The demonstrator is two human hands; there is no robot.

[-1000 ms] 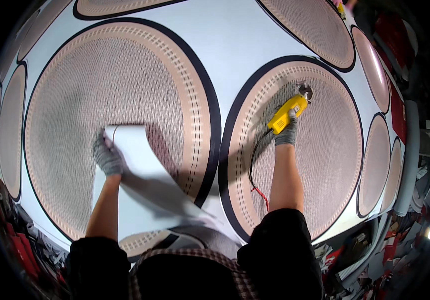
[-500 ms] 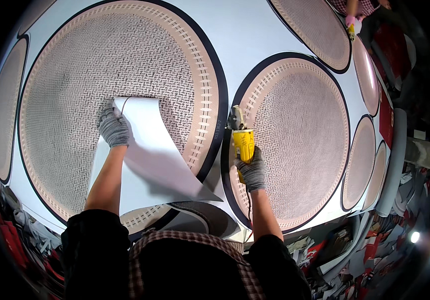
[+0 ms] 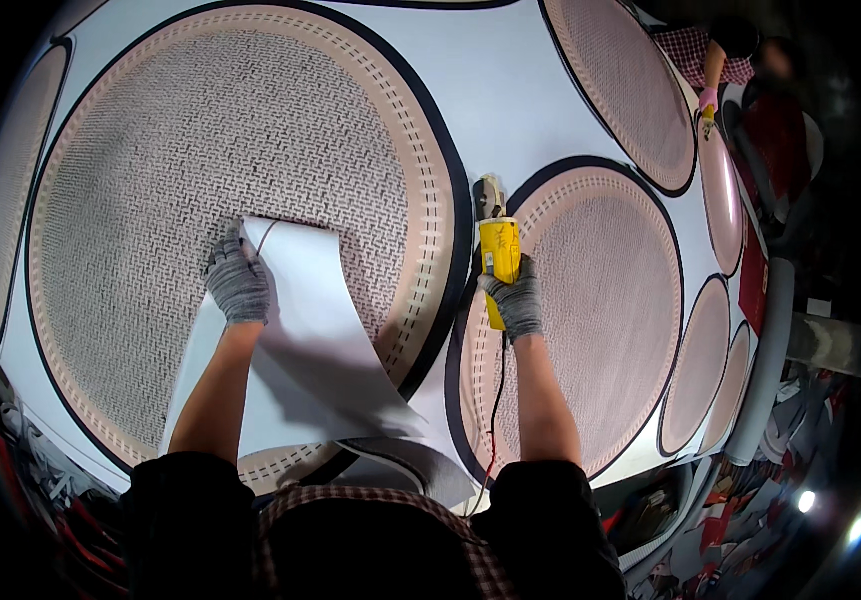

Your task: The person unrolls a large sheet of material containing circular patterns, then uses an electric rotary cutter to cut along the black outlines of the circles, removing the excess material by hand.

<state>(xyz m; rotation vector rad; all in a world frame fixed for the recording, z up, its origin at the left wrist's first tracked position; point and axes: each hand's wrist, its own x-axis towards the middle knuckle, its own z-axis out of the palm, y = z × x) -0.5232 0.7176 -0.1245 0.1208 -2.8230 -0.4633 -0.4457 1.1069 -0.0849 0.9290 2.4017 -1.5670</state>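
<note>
My left hand (image 3: pixel 237 283), in a grey knit glove, is closed on the left edge of a loose white sheet (image 3: pixel 300 300), which curls over a large round patterned mat (image 3: pixel 150 150). In my gloved right hand (image 3: pixel 517 300) is a yellow electric cutter (image 3: pixel 499 255) with a round blade at its far end. A thin cord runs back from it toward me. The blade is over the white strip between the large mat's dark border and a smaller round mat (image 3: pixel 600 300). My right fingers wrap the cutter's body.
More round mats (image 3: pixel 630 90) are printed on the white material. A grey roll (image 3: pixel 772 360) lies along the right edge, with heaped scraps (image 3: pixel 780 500) beyond. At the far right, another person's pink-gloved hand (image 3: pixel 708 100) holds a yellow tool.
The cutter in my right hand has moved farther away along the gap between the two mats. My left hand still holds the sheet. The view has shifted slightly.
</note>
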